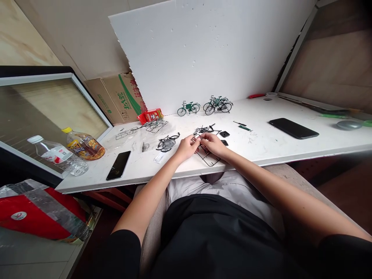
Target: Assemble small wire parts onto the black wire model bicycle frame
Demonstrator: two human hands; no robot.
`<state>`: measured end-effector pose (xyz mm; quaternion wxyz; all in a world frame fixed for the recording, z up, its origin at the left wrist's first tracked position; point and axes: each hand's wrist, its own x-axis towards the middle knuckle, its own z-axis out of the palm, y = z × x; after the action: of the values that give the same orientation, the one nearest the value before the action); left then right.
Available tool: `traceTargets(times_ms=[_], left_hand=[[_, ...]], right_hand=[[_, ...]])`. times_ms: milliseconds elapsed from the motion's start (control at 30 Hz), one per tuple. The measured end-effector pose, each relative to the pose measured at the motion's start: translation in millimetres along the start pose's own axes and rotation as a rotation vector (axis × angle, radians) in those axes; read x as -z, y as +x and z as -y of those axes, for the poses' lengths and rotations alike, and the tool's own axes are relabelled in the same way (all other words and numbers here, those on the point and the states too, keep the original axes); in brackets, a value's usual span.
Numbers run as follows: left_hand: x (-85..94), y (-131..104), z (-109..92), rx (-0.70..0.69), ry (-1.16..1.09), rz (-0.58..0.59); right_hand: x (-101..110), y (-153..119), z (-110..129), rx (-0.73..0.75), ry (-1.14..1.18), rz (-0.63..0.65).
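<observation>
Near front edge of white tbl (255, 144), your L hand (186, 148) & R hand (214, 144) both pinch dk wire frame (207, 157) — blk bike parts (205, 130) just beyond.

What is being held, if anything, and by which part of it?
A dark sprue frame, at its end farther from the person, between left grip and right grip; exact contacts are hidden.

Parts frame (207, 155) between left phone (118, 165), right phone (293, 128) — model bicycles (217, 105) behind, on table (261, 149).
</observation>
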<state>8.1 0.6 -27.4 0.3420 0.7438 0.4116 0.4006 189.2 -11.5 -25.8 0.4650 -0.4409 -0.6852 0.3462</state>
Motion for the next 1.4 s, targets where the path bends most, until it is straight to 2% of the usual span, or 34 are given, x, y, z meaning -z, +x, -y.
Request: traceTargets(times_ms=[233, 500, 633, 733, 867, 1000, 1167, 1400], left_hand=[[-1.1, -0.5, -1.8, 0.002, -0.015, -0.013], [0.5, -4.5, -11.3, -0.034, 0.010, -0.070], [1.7, -4.4, -15.5, -0.001, 0.016, -0.123], [2.7, -4.3, -16.5, 0.013, 0.018, -0.118], [4.0, -4.8, -17.2, -0.010, 0.065, -0.125], [4.0, -4.8, -15.6, -0.035, 0.104, -0.146], [2.9, -4.0, -10.5, -0.056, 0.109, -0.140], [1.5, -3.5, -5.1, -0.076, 0.100, -0.154]], right_hand=[[0.1, -1.9, 4.6, -0.067, -0.003, -0.042], [-1.2, -2.2, -2.6, -0.096, 0.230, -0.019], [-0.1, -1.9, -5.1, -0.007, 0.223, -0.005], [0.2, -0.4, -5.1, 0.078, 0.143, -0.021], [-0.2, 1.1, -4.7, 0.109, 0.077, -0.052], [0.0, -0.7, -1.3, 0.090, 0.119, -0.062], [1.4, -5.7, 6.4, -0.008, 0.155, -0.047], [0.7, -3.9, 9.5, -0.008, 0.207, -0.048]])
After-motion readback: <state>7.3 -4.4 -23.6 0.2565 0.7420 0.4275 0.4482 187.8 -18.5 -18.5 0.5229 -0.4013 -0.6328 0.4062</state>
